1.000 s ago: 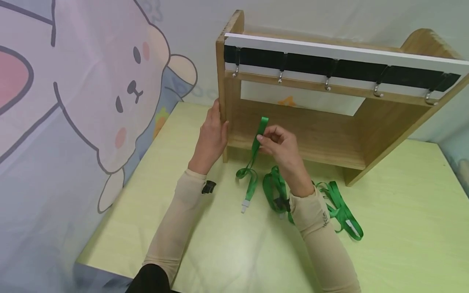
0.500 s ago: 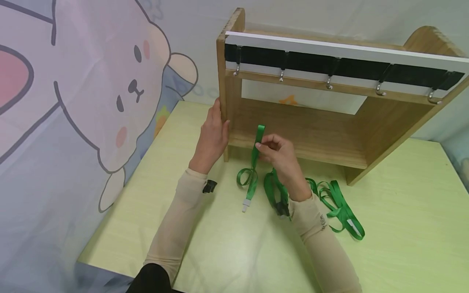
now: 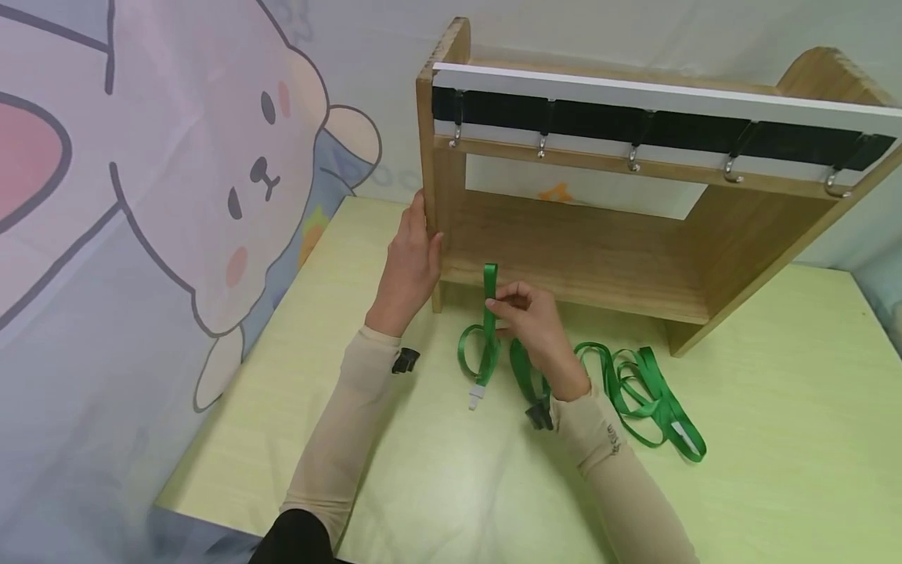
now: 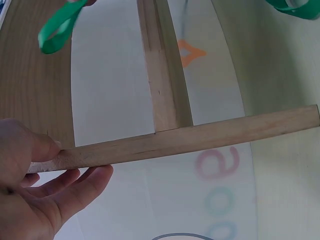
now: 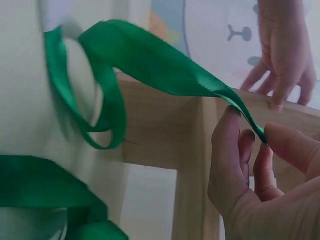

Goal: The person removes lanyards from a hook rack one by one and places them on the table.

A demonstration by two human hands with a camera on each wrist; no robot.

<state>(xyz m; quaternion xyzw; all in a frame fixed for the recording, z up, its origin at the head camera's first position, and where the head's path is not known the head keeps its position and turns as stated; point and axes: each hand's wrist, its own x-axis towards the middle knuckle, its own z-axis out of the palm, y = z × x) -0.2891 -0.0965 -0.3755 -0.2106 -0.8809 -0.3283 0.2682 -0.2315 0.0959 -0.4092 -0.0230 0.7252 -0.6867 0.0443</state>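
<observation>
My left hand grips the left side panel of a wooden shelf; in the left wrist view the thumb lies on one face of the panel and the fingers on the other. My right hand pinches a green lanyard between thumb and fingertips, its folded loop standing up above them. The rest of that lanyard hangs in a curl down to a white clip near the table. In the right wrist view the strap runs flat toward the pinch.
A second green lanyard with a black buckle lies under my right wrist, and more green lanyards lie to its right. Several metal hooks line the shelf's front rail. The table meets a printed cloth at left.
My right hand has moved down and slightly left with the lanyard, whose loop now sits lower, by the shelf's bottom edge. The left hand stays on the panel.
</observation>
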